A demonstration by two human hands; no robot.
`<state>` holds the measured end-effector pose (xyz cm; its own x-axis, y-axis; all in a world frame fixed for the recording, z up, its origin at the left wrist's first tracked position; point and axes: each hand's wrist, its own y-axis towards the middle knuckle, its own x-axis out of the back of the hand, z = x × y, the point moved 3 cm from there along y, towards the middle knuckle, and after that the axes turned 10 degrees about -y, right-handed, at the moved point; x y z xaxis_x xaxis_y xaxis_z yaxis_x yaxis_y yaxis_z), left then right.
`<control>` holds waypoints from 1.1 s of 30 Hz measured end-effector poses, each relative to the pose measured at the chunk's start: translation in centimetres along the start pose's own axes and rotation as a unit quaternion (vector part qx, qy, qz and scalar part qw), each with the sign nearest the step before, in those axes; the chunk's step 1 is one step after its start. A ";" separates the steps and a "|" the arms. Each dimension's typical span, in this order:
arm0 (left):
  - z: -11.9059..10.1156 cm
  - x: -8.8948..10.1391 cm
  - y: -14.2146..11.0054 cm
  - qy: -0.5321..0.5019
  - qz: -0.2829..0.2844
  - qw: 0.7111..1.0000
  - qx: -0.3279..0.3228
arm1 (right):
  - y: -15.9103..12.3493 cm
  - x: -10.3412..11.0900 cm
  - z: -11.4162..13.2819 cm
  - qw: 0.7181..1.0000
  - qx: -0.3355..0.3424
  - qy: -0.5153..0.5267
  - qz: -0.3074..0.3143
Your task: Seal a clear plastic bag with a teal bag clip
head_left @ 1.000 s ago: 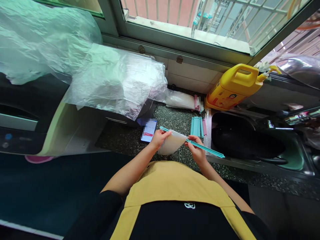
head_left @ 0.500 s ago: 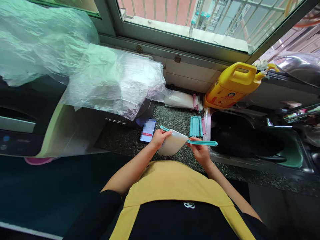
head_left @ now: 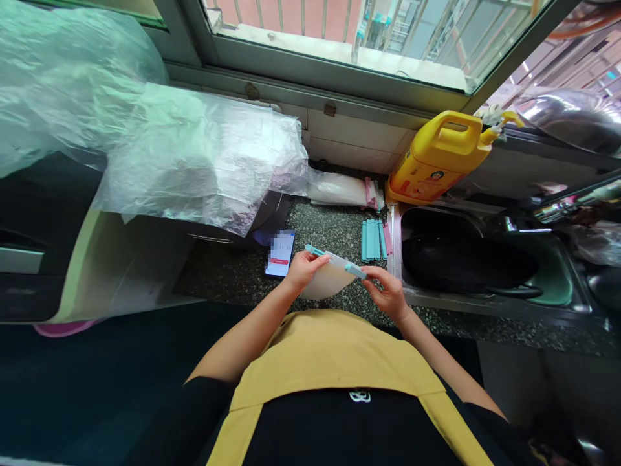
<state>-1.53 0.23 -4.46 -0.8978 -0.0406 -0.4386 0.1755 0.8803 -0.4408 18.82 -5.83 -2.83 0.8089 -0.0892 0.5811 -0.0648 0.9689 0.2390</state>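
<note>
A whitish, translucent plastic bag (head_left: 326,282) is held above the counter in front of me. My left hand (head_left: 301,270) pinches its upper left edge, thumb on top, where one end of a teal bag clip (head_left: 314,250) sticks out. At the bag's right corner, my right hand (head_left: 385,289) grips the clip's other end between thumb and fingers; a light blue arm of the clip slants up there over the bag's edge. The part of the clip along the bag's top is mostly hidden. Several teal clips (head_left: 372,240) lie in a row beside a pink clip (head_left: 387,238) on the counter.
A phone (head_left: 280,254) lies left of my left hand. Behind are a filled clear bag (head_left: 338,189) with pink clips and a yellow jug (head_left: 436,158). The sink, holding a black pan (head_left: 466,264), is at right. Plastic sheeting (head_left: 208,155) covers appliances at left.
The clip's free arm, which pointed out to the right, has swung in toward the bag with my right hand. My left hand keeps its hold. The view has shifted slightly.
</note>
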 end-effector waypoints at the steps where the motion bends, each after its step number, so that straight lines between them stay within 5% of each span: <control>1: -0.1 0.0 -0.1 0.008 0.002 1.000 -0.006 | 0.0 0.0 0.1 1.000 0.001 -0.005 -0.001; 6: -0.5 -0.3 -0.6 0.033 0.018 0.999 -0.021 | 0.1 -0.2 0.3 1.000 0.005 -0.006 -0.005; 19: -0.9 -0.8 -1.6 0.073 0.010 0.995 -0.064 | 0.1 -1.4 -0.5 0.976 -0.156 0.153 0.006; 33: -1.1 -1.0 -1.9 0.111 0.073 0.986 -0.104 | 0.4 -1.9 0.4 0.954 -0.217 0.206 -0.007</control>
<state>-1.39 -0.87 -2.32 -0.9398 0.1772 -0.2923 0.2429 0.9479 -0.2061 16.99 -5.39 -3.52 0.9746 -0.0917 0.2045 0.1239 0.9808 -0.1508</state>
